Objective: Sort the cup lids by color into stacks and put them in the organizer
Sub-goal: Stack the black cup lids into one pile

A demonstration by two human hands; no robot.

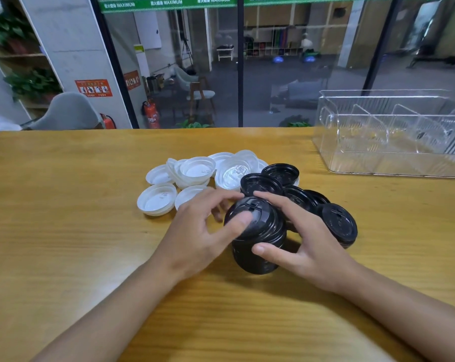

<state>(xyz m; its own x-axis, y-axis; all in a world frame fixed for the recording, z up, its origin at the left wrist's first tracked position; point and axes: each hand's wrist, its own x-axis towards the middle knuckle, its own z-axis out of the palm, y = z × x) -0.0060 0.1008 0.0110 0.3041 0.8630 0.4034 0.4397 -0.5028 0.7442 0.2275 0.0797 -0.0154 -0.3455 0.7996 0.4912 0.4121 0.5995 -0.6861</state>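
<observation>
Both hands (255,231) gripping black lid stack (257,246), clear organizer (393,163) far right

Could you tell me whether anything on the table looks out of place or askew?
Nothing looks damaged or spilled. The white lids lie in a loose heap, several tilted against one another, and loose black lids overlap unevenly behind the black stack gripped by the left hand and right hand.
</observation>
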